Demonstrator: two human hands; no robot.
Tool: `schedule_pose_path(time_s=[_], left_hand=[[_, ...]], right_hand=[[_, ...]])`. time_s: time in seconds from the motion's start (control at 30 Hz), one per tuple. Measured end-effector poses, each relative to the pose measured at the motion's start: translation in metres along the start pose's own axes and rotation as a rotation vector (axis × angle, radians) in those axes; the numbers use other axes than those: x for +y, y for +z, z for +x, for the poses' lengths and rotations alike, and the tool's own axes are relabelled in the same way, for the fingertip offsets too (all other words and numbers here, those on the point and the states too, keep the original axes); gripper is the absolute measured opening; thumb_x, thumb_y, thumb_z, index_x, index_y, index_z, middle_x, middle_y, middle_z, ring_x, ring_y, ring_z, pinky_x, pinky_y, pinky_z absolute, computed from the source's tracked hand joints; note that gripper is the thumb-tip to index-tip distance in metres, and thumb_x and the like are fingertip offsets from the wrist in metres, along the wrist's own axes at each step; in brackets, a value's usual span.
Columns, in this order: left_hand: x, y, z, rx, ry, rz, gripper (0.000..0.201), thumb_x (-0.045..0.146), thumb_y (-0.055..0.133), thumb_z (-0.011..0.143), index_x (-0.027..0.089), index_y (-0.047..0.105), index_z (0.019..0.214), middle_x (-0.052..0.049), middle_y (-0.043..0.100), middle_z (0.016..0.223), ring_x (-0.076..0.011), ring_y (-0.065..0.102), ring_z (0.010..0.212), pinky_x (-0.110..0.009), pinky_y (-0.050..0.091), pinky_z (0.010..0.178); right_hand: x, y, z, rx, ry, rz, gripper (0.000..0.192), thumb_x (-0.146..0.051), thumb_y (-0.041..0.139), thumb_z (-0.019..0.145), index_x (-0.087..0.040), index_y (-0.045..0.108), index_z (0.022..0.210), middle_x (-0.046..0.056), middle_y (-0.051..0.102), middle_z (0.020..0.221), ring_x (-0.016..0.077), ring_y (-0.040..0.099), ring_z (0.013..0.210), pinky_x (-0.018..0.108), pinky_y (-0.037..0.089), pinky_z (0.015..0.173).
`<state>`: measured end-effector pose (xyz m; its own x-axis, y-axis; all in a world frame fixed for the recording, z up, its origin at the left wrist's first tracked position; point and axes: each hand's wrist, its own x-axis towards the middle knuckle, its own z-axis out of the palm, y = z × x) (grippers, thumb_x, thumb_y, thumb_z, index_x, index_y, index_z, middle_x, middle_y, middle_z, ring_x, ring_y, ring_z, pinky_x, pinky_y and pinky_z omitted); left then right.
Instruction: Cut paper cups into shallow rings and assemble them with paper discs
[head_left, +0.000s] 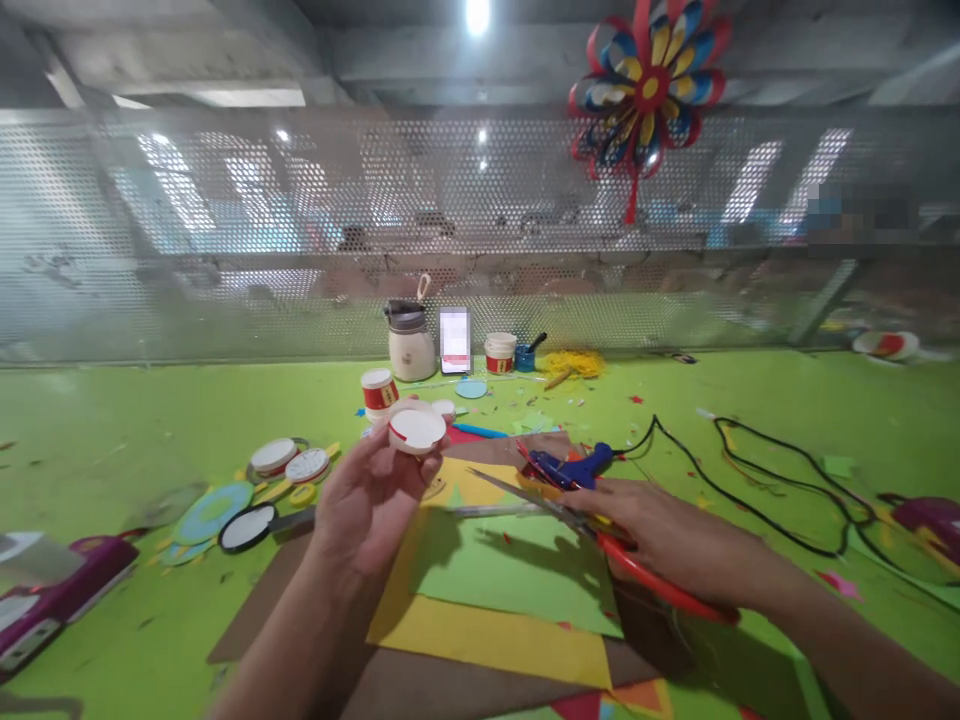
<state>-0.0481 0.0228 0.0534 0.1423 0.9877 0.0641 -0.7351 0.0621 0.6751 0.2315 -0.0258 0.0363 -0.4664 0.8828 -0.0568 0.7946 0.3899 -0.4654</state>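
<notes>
Left hand [371, 500] has its fingers wrapped around a small white round lid with a red edge [417, 430], lifted off the green desk [150, 420] at chest height — flat face toward the camera. Right hand [660, 535] grips red-handled scissors [600, 535], blades resting over the coloured paper sheets [517, 580]. Red-banded tubs [379, 390] sit behind — no readable writing.

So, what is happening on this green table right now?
A person sits at a green table strewn with craft things. The left hand holds up a small round white lid with a red edge. The right hand holds red-handled scissors, blades open, over green paper that lies on a yellow sheet. A blue glue gun lies just behind the scissors, its black cord trailing to the right. More round lids lie to the left.
</notes>
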Motion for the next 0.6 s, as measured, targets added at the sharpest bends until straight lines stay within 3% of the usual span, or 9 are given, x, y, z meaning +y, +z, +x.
schedule_pose_path(time_s=[0.1,0.2,0.3,0.43,0.6], left_hand=[[0.003,-0.001,0.002,-0.005,0.018,-0.014,0.034,0.020,0.064,0.079,0.014,0.064,0.113,-0.014,0.074,0.095,-0.0209,0.070,0.078,-0.024,0.054,0.060],[-0.001,-0.003,0.004,-0.033,-0.015,-0.010,0.028,0.024,0.066,0.081,0.015,0.064,0.108,-0.014,0.074,0.095,-0.0198,0.069,0.077,-0.024,0.054,0.061],[-0.008,-0.006,0.005,-0.024,-0.033,0.010,0.025,0.028,0.068,0.082,0.016,0.065,0.104,-0.012,0.073,0.096,-0.0196,0.069,0.077,-0.025,0.054,0.062],[-0.012,-0.008,0.003,-0.037,-0.051,0.080,0.023,0.026,0.065,0.085,0.018,0.067,0.106,-0.008,0.072,0.101,-0.0194,0.068,0.082,-0.026,0.054,0.062],[-0.011,0.001,-0.004,-0.099,-0.098,0.160,0.033,0.026,0.066,0.084,0.020,0.066,0.116,-0.008,0.070,0.104,-0.0257,0.069,0.088,-0.032,0.055,0.065]], right_hand=[[0.004,0.000,0.004,-0.030,-0.062,0.191,0.040,-0.015,0.053,0.085,-0.029,0.062,0.121,0.006,0.068,0.100,0.0227,0.062,0.087,0.033,0.048,0.073],[-0.003,-0.001,0.002,-0.093,-0.064,0.450,0.031,-0.021,0.051,0.089,-0.023,0.060,0.118,0.001,0.060,0.077,0.0145,0.052,0.062,0.025,0.042,0.055],[-0.014,-0.005,-0.003,-0.086,-0.061,0.588,0.032,-0.023,0.054,0.087,-0.018,0.059,0.119,0.001,0.056,0.078,0.0131,0.047,0.062,0.024,0.040,0.055],[-0.022,-0.013,-0.009,-0.042,-0.051,0.591,0.037,-0.025,0.059,0.085,-0.020,0.060,0.123,0.003,0.059,0.086,0.0140,0.049,0.068,0.025,0.042,0.059],[-0.022,-0.014,-0.012,-0.103,-0.057,0.603,0.034,-0.029,0.058,0.088,-0.021,0.062,0.121,0.001,0.057,0.082,0.0126,0.046,0.065,0.022,0.039,0.054]])
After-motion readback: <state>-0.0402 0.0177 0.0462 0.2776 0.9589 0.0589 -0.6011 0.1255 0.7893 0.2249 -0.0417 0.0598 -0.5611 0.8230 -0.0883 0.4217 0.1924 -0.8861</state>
